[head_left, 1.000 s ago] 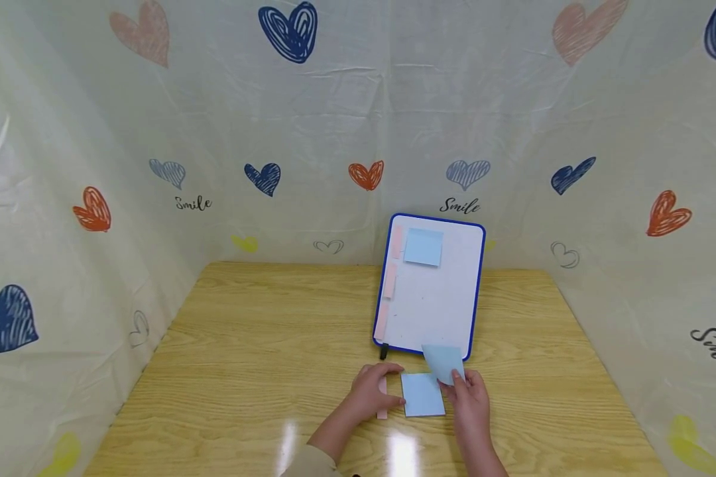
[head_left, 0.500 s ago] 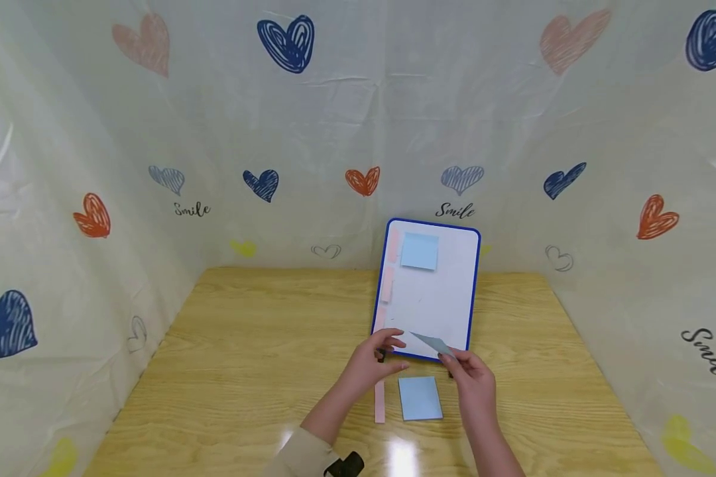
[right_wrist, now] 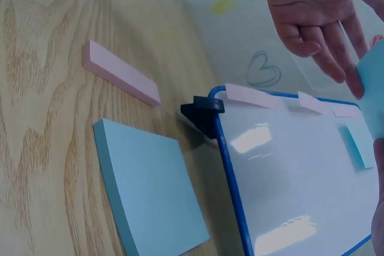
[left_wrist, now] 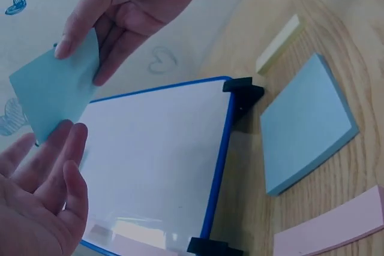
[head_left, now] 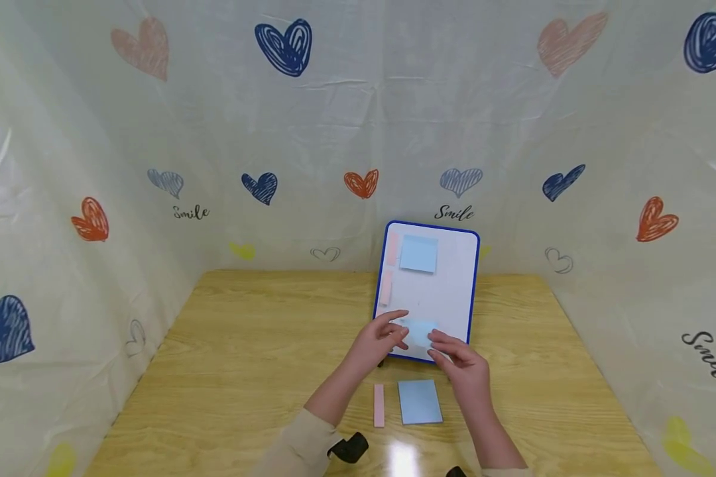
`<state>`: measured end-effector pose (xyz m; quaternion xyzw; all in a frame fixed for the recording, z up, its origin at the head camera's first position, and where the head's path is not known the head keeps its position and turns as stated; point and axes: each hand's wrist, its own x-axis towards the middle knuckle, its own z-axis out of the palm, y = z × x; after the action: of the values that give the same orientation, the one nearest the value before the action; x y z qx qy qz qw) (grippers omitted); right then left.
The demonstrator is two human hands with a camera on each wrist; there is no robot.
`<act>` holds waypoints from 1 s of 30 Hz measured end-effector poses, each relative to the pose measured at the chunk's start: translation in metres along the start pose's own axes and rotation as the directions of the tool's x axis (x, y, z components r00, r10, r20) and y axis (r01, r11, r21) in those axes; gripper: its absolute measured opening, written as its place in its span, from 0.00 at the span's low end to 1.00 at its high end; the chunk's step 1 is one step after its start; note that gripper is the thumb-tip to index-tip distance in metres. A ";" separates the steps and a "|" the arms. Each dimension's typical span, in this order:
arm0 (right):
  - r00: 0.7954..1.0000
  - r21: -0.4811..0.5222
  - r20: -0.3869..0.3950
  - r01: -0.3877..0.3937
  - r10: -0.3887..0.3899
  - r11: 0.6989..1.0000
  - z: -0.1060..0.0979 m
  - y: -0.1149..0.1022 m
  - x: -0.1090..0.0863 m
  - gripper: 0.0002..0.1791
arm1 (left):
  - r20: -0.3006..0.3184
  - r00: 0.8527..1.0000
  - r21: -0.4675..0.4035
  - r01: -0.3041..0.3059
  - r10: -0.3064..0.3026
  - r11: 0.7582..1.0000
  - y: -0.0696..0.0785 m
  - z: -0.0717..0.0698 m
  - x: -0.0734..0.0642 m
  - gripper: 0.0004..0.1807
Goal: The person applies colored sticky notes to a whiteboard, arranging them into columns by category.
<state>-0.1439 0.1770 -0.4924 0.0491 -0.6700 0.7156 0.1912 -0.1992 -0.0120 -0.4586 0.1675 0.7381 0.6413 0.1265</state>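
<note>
In front of the lower part of a small blue-framed whiteboard (head_left: 447,285), my right hand (head_left: 467,372) pinches a single light-blue sticky note (head_left: 419,332) between thumb and fingers. My left hand (head_left: 374,341) is at the note's other side, its fingers loosely extended with fingertips at the edge. The left wrist view shows the right thumb on the face of the note (left_wrist: 57,91) and the left fingers (left_wrist: 60,148) beneath it. On the table below lie a thick light-blue sticky-note pad (head_left: 420,401) and a pink strip pad (head_left: 378,405).
Another blue note (head_left: 419,254) is stuck high on the board, with pink strips (head_left: 386,288) down its left side. Black feet (left_wrist: 240,88) support the board's lower corners. A pale yellow strip pad (left_wrist: 279,44) lies beyond the blue pad. Heart-patterned sheeting (head_left: 286,119) surrounds the table.
Both hands have risen from beside the pad to the board's lower part, the right carrying the note. The note has turned to face the board, and the left fingers have come to its edge.
</note>
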 end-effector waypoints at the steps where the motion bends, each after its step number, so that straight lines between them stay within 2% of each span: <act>1: 1.000 -0.010 0.011 0.014 -0.014 1.000 0.000 -0.001 0.000 0.09 | -0.002 1.000 -0.004 0.012 -0.012 1.000 0.000 0.000 0.001 0.24; 6: 0.994 -0.061 0.079 0.080 -0.075 0.995 0.000 -0.001 0.004 0.09 | -0.015 0.998 0.005 0.066 -0.066 0.998 0.004 0.001 0.007 0.21; 11: 0.978 -0.098 0.144 0.167 -0.152 0.981 -0.003 0.000 0.012 0.09 | -0.046 0.993 0.048 0.110 -0.108 0.993 0.006 0.000 0.014 0.17; 15: 0.980 -0.143 0.114 0.178 -0.162 0.974 -0.003 -0.005 0.020 0.09 | -0.057 0.992 0.075 0.117 -0.113 0.990 0.006 -0.003 0.020 0.17; 19: 0.989 -0.216 0.102 0.126 -0.105 0.968 -0.003 -0.018 0.033 0.09 | -0.069 0.991 0.101 0.118 -0.111 0.988 0.007 -0.007 0.028 0.17; 23: 0.984 -0.294 0.177 0.067 -0.014 0.953 -0.003 -0.036 0.049 0.11 | -0.066 0.991 0.124 0.125 -0.117 0.984 0.008 -0.011 0.037 0.17; 26: 0.971 -0.321 0.236 0.038 0.041 0.946 -0.010 -0.027 0.064 0.15 | -0.048 0.993 0.150 0.117 -0.110 0.982 0.006 -0.014 0.044 0.17; 30: 0.965 -0.337 0.250 0.004 0.085 0.942 -0.017 -0.008 0.080 0.19 | -0.034 0.993 0.169 0.121 -0.116 0.978 0.005 -0.017 0.050 0.17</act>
<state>-0.2115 0.2107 -0.4611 0.0959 -0.8019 0.5825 0.0922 -0.2516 -0.0062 -0.4495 0.1257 0.8004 0.5689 0.1407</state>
